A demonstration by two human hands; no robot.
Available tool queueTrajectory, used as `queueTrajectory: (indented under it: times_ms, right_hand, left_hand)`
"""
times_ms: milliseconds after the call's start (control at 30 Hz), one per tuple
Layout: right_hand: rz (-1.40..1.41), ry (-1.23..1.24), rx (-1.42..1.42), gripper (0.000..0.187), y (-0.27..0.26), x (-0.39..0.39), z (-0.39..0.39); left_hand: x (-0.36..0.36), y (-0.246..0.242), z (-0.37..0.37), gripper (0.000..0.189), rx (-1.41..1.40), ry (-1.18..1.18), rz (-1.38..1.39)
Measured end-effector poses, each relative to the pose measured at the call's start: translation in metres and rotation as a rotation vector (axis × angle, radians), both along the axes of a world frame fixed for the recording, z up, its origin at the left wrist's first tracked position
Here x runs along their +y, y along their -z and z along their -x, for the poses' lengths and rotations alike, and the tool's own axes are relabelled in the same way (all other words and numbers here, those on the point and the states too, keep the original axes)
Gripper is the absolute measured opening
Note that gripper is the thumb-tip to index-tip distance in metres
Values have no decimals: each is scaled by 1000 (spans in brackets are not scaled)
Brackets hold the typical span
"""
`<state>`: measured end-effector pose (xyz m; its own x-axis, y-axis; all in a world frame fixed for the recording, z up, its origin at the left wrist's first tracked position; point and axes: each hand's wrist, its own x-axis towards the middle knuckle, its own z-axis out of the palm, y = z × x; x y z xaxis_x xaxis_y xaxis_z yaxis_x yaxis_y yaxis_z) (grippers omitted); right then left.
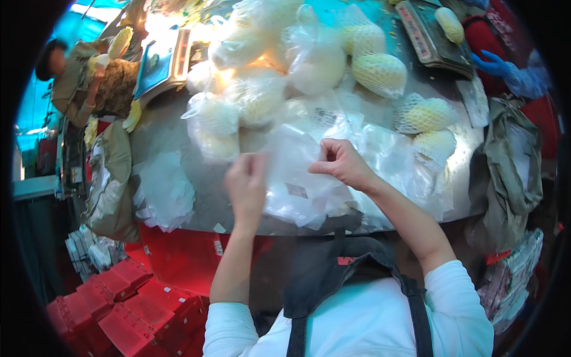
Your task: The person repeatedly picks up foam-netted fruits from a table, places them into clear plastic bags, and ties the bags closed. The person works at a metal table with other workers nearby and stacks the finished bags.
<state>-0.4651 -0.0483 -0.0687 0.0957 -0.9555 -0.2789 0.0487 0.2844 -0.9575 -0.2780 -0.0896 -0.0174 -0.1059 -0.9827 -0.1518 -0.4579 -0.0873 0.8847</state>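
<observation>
A translucent plastic bag (290, 154) is stretched between my two hands above the metal table (209, 203). At its left edge, my left hand (247, 183) is blurred, its fingers closed on the film. My right hand (341, 163) is at the bag's right side, thumb extended and fingers curled; whether it pinches the film cannot be made out. Below them lies a pile of clear bags (303, 207), one with a small printed label (296, 190). Beyond stand bagged napa cabbages (258, 93). At the right, other cabbages (379, 75) wear white foam nets.
A weighing scale (163, 62) stands at the left; another scale (428, 31) at the right carries a cabbage (449, 25). A thin plastic stack (165, 192) lies left. Red crates (134, 308) sit below. A person (80, 80) works left; a blue-gloved hand (490, 64) is right.
</observation>
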Motion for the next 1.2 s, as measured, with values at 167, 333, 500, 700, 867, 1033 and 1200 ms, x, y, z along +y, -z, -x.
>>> queueTrajectory:
  times_ms: [167,333,500,700,867,1033,1200]
  right_hand:
    - [-17,231,-250,15,3,47,30]
    - [-230,624,-529,21,-10,99,83]
    - [-18,418,-123,17,-20,127,83]
    - [11,876,-684,9,-2,166,125]
    - [25,1098,-1004,9,-13,197,170]
    - [-29,858,-123,23,-33,193,161]
    - [-1,554,44,16,-14,164,122]
  left_hand:
    - [25,23,65,16,366,235,-367]
    - [34,26,92,18,433,139,-386]
    - [59,29,152,26,360,611,-413]
    - [69,42,188,28,298,573,-328]
    - [62,52,176,21,11,555,383]
    - [63,50,176,12,423,459,-324]
    - [83,49,193,22,474,711,-311]
